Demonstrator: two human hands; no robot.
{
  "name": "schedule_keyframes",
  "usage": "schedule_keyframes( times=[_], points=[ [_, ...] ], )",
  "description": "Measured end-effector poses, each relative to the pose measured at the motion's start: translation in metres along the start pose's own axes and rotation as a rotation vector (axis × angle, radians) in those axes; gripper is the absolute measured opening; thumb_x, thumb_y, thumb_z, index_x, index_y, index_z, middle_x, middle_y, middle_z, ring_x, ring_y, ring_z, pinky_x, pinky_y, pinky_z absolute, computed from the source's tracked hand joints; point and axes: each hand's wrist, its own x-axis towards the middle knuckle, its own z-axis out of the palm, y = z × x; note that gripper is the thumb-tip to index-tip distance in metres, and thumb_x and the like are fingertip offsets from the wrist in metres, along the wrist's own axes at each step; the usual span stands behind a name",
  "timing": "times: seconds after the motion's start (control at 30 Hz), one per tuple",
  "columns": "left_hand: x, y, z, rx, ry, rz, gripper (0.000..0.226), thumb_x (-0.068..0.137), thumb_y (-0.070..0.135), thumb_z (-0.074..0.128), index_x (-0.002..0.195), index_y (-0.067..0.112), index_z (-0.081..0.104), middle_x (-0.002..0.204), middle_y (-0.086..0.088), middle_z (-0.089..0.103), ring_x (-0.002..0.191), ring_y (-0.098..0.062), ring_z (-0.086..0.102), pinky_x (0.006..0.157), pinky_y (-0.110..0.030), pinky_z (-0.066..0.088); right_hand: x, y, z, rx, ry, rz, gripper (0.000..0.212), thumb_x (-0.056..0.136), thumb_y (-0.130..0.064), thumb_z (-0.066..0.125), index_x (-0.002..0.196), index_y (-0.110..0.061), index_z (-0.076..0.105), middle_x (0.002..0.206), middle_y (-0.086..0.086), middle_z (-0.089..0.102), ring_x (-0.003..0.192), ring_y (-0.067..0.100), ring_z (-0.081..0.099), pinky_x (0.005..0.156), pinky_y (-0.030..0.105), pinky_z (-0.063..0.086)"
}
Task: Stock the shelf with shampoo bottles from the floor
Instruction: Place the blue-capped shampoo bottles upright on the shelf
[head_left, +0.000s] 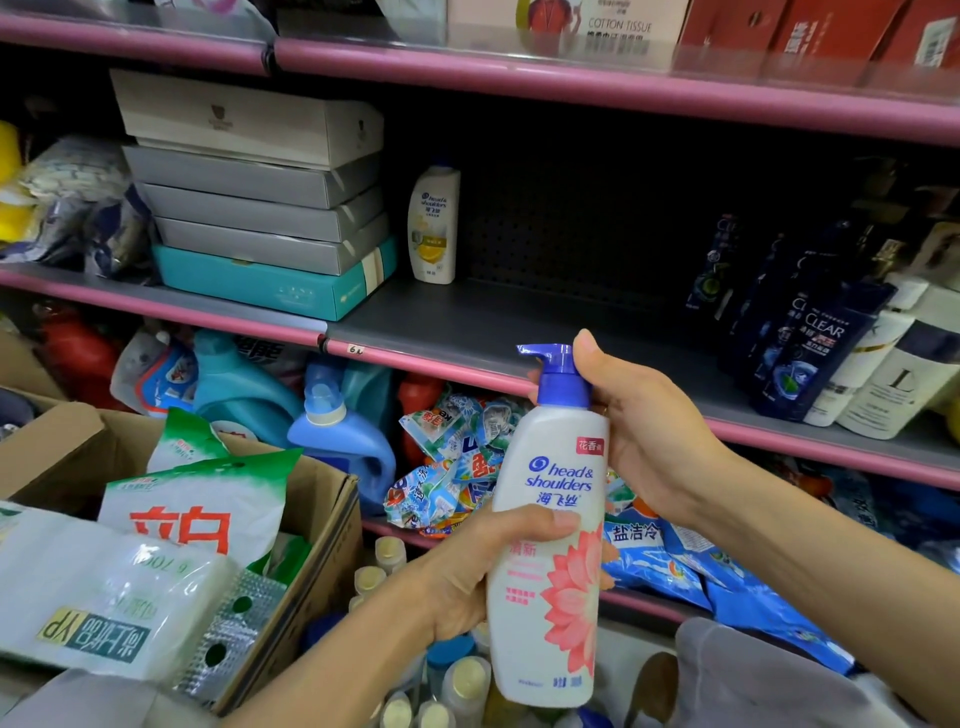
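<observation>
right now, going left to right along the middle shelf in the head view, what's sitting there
stack of flat boxes → lone white shampoo bottle → bare shelf stretch → dark blue Clear bottles → white bottles

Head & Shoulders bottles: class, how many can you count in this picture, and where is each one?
2. One pump bottle is held by the left hand and right hand; one smaller bottle stands on the shelf, beside stacked boxes. Others may be hidden.

The left hand (470, 571) is curled closed low in front, and the right hand (644, 431) is wrapped shut higher up.
</observation>
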Motion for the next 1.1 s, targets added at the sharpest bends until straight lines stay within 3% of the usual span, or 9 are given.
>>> schedule_keyframes(
  times=[0.17, 0.4, 0.53, 0.7, 0.83, 0.93, 1.0, 1.1],
  points=[
    [0.001, -0.001, -0.004, -0.055, -0.038, 0.003, 0.042, 0.061, 0.024, 0.075, 0.100, 0.010, 0.071, 0.100, -0.018, 0.071, 0.084, -0.031, 0.070, 0.076, -0.038, 0.057, 0.001, 0.001, 0.001, 0.039, -0.029, 0.004, 0.043, 0.076, -0.052, 0.060, 0.083, -0.012, 0.075, 0.103, 0.018, 0.072, 0.078, 0.021, 0.068, 0.074, 0.032, 0.058],
    [0.001, -0.003, -0.010, -0.078, -0.065, -0.007, 0.036, 0.060, 0.022, 0.075, 0.094, 0.010, 0.073, 0.096, -0.017, 0.072, 0.082, -0.029, 0.071, 0.073, -0.036, 0.057, 0.004, 0.004, 0.001, 0.069, -0.042, 0.005, 0.041, 0.079, -0.048, 0.059, 0.087, -0.011, 0.074, 0.106, 0.018, 0.071, 0.085, 0.021, 0.067, 0.082, 0.035, 0.057],
    [0.001, -0.004, -0.012, -0.085, -0.095, -0.002, 0.047, 0.051, 0.028, 0.088, 0.093, 0.012, 0.076, 0.097, -0.015, 0.072, 0.086, -0.030, 0.070, 0.080, -0.039, 0.056, 0.005, 0.005, 0.002, 0.063, -0.055, 0.017, 0.038, 0.080, -0.048, 0.059, 0.080, -0.015, 0.077, 0.103, 0.015, 0.073, 0.082, 0.020, 0.069, 0.080, 0.034, 0.058],
    [0.001, -0.005, -0.014, -0.116, -0.120, 0.017, 0.049, 0.050, 0.031, 0.090, 0.094, 0.015, 0.077, 0.099, -0.014, 0.073, 0.088, -0.027, 0.071, 0.078, -0.037, 0.056, 0.008, 0.009, 0.003, -0.097, -0.062, 0.001, 0.055, 0.076, -0.061, 0.056, 0.096, -0.013, 0.073, 0.101, 0.017, 0.072, 0.083, 0.022, 0.065, 0.086, 0.039, 0.053],
    [0.001, 0.000, -0.017, -0.143, -0.109, 0.024, 0.033, 0.057, 0.022, 0.082, 0.089, 0.015, 0.078, 0.095, -0.014, 0.074, 0.084, -0.027, 0.072, 0.072, -0.035, 0.057, 0.008, 0.009, 0.000, -0.177, -0.127, -0.018, 0.056, 0.079, -0.060, 0.053, 0.102, -0.011, 0.067, 0.095, 0.015, 0.071, 0.083, 0.024, 0.066, 0.081, 0.037, 0.054],
    [0.003, 0.009, -0.022, -0.168, -0.060, 0.034, 0.041, 0.057, 0.021, 0.081, 0.095, 0.009, 0.075, 0.097, -0.019, 0.072, 0.085, -0.031, 0.071, 0.075, -0.040, 0.057, 0.005, 0.009, 0.000, -0.250, -0.207, -0.009, 0.049, 0.078, -0.054, 0.058, 0.101, -0.012, 0.066, 0.081, 0.007, 0.070, 0.070, 0.016, 0.065, 0.061, 0.023, 0.051],
    [0.005, 0.016, -0.024, -0.186, -0.037, 0.052, 0.054, 0.055, 0.025, 0.086, 0.102, 0.006, 0.070, 0.100, -0.022, 0.070, 0.086, -0.034, 0.070, 0.078, -0.042, 0.056, 0.006, 0.009, 0.001, -0.300, -0.220, 0.001, 0.047, 0.081, -0.049, 0.060, 0.105, -0.010, 0.066, 0.088, 0.013, 0.072, 0.076, 0.020, 0.066, 0.069, 0.030, 0.051],
    [0.012, 0.026, -0.029, -0.153, 0.045, 0.044, 0.039, 0.064, 0.032, 0.080, 0.095, 0.009, 0.075, 0.094, -0.018, 0.072, 0.084, -0.030, 0.071, 0.073, -0.039, 0.058, 0.015, 0.010, 0.005, -0.287, -0.151, 0.022, 0.038, 0.089, -0.040, 0.058, 0.108, -0.008, 0.067, 0.099, 0.016, 0.073, 0.089, 0.030, 0.068, 0.080, 0.037, 0.053]
  ],
)
